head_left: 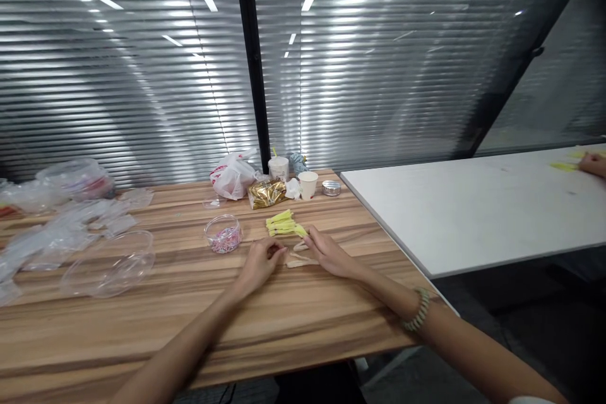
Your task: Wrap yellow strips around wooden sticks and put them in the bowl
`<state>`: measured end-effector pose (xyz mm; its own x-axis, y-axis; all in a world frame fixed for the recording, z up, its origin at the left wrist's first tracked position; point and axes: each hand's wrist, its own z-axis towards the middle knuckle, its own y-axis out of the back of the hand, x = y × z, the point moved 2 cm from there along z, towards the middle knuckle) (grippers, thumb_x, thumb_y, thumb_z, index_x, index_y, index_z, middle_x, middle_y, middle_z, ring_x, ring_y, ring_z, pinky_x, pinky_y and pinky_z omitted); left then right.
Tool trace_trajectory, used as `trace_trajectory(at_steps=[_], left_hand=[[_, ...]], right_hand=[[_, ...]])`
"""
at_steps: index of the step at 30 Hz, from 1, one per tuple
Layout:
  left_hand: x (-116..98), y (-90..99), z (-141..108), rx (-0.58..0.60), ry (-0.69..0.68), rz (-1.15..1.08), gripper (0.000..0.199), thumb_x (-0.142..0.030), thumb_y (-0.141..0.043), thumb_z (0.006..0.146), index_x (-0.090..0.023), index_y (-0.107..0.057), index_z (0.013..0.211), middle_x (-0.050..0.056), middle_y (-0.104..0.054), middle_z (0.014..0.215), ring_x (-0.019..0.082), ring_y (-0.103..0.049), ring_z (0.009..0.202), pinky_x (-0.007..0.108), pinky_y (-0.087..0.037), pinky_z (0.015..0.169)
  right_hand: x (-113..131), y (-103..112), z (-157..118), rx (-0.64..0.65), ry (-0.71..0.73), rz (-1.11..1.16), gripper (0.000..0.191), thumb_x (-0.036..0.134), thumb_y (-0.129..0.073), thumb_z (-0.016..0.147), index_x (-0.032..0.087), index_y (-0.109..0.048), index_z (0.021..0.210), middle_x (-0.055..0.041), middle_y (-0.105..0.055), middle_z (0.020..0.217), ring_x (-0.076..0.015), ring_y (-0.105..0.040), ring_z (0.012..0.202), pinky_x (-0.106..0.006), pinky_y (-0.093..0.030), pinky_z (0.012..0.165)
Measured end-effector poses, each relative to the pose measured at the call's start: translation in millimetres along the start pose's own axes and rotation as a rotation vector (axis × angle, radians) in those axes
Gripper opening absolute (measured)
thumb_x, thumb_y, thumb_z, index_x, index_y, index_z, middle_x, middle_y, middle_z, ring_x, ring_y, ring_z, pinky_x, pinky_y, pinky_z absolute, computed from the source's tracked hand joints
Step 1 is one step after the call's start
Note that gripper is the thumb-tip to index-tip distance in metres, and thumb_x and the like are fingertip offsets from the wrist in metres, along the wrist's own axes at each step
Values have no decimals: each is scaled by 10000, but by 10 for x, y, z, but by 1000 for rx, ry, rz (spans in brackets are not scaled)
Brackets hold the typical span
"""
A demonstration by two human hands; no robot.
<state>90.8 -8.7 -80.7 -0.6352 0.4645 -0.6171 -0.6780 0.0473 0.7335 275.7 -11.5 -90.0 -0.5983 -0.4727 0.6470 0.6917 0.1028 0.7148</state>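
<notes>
My left hand [260, 262] is over the wooden table with thumb and fingertips pinched together; anything between them is too small to make out. To its right, my right hand [329, 254] has its fingertips closed on the end of a small yellow bundle [300, 230]. That bundle touches a row of similar yellow bundles [280, 225] lying side by side. Pale beige strips [302, 261] lie between my two hands, partly covered by the right one. Left of the yellow row stands a clear round bowl [223, 222] holding small pink and multicoloured pieces.
Behind are a gold foil packet [266, 194], white plastic bag [233, 178], paper cup [308, 184], cup with straw [279, 168] and round tin [331, 188]. Clear plastic bags [61, 230] and a clear lid [111, 265] lie left. Another person's hand [594, 164] is over the white table [454, 208].
</notes>
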Motion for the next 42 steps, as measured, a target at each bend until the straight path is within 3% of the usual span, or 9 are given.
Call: trace_trajectory(at_steps=[5,12,23,29,33,37,42], left_hand=[[-119,-7,-8,-17,-29,-123,241,-340,-497,809,-148,-642,815,37,-657,761,137,-567,684,227,-410,625],[-165,9,-30,-110,-82,-204,206,-313,-535,795,-154,-647,864,39,-666,804,130,-576,699,228,-440,647],[-193,-4,-49,-101,-119,-250,194,-315,-592,759,-155,-637,858,36,-653,789,116,-544,659,244,-433,673],[-230,-41,-64,112,-17,-550,254,-326,-617,733,-150,-519,888,21,-592,785,105,-525,692,216,-424,645],[-227,-41,-50,157,49,-704,286,-325,-632,725,-158,-457,878,5,-568,784,80,-499,660,197,-403,630],[-239,-21,-30,193,112,-730,293,-361,-619,731,-144,-490,880,14,-587,739,112,-543,711,222,-409,679],[-249,-24,-55,388,141,-649,338,-405,-549,774,-132,-563,972,61,-657,778,149,-587,763,242,-417,704]], right_hand=[[65,-6,-24,46,31,58,314,412,-279,901,166,-412,1042,-62,-543,986,-129,-515,878,-237,-391,759],[157,5,-38,11,94,156,359,396,-460,837,173,-441,1118,-55,-554,1067,-138,-526,954,-228,-397,796],[179,20,-27,17,111,56,259,335,-411,868,182,-573,999,-22,-616,869,-94,-530,757,-176,-351,676],[178,-4,-44,-13,139,-22,194,276,-442,847,173,-575,943,-11,-611,834,-87,-520,725,-166,-319,651],[172,-13,-42,-62,129,-48,185,259,-435,846,178,-569,944,-9,-612,826,-86,-520,707,-162,-306,633],[94,19,-8,-172,45,-97,172,257,-439,835,172,-566,913,-10,-612,798,-89,-517,672,-167,-287,597],[17,30,-8,-249,13,-170,161,199,-437,810,166,-566,899,-8,-604,764,-89,-512,661,-166,-296,596]])
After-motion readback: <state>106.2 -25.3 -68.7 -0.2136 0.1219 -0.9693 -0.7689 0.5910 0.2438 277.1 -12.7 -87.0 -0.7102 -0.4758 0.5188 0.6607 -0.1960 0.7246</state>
